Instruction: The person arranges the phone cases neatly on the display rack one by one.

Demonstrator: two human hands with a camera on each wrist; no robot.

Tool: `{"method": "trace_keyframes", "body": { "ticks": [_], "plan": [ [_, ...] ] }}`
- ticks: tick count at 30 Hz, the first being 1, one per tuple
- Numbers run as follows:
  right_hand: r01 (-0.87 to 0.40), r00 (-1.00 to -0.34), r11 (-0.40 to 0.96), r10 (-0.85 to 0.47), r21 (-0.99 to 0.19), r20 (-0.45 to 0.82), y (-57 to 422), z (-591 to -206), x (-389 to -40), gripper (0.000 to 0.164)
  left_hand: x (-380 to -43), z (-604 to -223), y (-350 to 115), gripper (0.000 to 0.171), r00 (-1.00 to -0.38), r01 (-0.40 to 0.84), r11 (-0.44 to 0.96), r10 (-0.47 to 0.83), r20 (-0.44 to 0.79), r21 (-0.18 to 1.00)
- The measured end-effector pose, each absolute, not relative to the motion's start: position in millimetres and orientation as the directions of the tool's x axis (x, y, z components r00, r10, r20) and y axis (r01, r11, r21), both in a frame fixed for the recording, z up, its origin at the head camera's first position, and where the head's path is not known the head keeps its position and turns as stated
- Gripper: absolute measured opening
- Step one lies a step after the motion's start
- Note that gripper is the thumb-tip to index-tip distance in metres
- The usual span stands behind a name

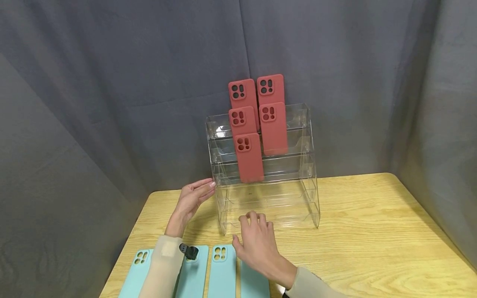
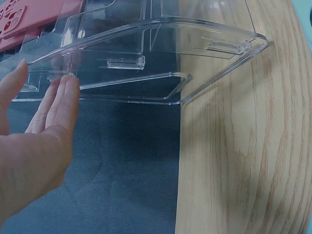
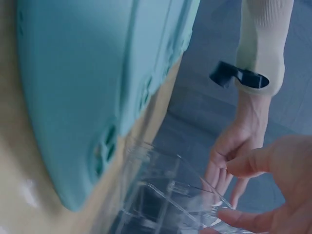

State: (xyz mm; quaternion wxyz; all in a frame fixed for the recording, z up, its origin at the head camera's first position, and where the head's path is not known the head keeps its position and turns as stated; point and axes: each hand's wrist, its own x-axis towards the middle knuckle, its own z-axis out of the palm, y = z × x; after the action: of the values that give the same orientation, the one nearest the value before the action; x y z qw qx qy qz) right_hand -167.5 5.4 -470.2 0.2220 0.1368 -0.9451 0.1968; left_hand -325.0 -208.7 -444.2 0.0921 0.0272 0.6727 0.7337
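Note:
A clear acrylic tiered rack [image 1: 270,202] stands on the table, with several red phone cases [image 1: 251,163] leaning in its upper tiers. My left hand [image 1: 189,202] is at the rack's left side, its fingers extended and fingertips right at the side panel [image 2: 161,23] in the left wrist view. Over the near table, my right hand [image 1: 257,243] hovers between the rack's front and a teal phone case [image 1: 254,283], part of which it hides. Its thumb and fingers are loosely bent and apart, holding nothing, as the right wrist view shows around the hand [image 3: 285,183].
More teal phone cases [image 1: 222,275] lie in a row along the near table edge, one partly covered by the left sleeve [image 1: 162,265]. Wooden table surface [image 1: 372,231] extends to the right. Grey curtains [image 1: 149,82] hang behind and at both sides.

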Motion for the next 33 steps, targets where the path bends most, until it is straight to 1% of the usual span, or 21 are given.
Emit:
{"method": "trace_keyframes", "body": {
  "ticks": [4,10,14,20,26,33],
  "plan": [
    [-0.327,-0.897,0.88,-0.173,-0.345,0.408,6,-482,-161,0.042,-325,-446,-208,0.051,-0.981,-0.096,-0.07,0.173,-0.083,0.993],
    [-0.304,-0.941,0.867,-0.207,-0.395,0.269,7,-495,-150,0.044,-324,-448,-209,0.053,-0.979,-0.094,-0.052,0.184,-0.084,0.994],
    [-0.287,-0.956,0.865,-0.228,-0.412,0.187,7,-503,-146,0.048,-325,-449,-209,0.055,-0.979,-0.096,-0.06,0.186,-0.084,0.994],
    [-0.262,-0.965,0.877,-0.243,-0.403,0.098,4,-511,-141,0.059,-325,-446,-208,0.055,-0.978,-0.099,-0.075,0.189,-0.084,0.992],
    [-0.254,-0.966,0.883,-0.253,-0.395,0.054,-1,-514,-138,0.062,-324,-445,-208,0.055,-0.979,-0.102,-0.072,0.182,-0.088,0.992],
    [-0.248,-0.968,0.891,-0.24,-0.38,0.067,-3,-515,-135,0.063,-324,-445,-206,0.052,-0.981,-0.098,-0.074,0.177,-0.084,0.992]
  ]
}}
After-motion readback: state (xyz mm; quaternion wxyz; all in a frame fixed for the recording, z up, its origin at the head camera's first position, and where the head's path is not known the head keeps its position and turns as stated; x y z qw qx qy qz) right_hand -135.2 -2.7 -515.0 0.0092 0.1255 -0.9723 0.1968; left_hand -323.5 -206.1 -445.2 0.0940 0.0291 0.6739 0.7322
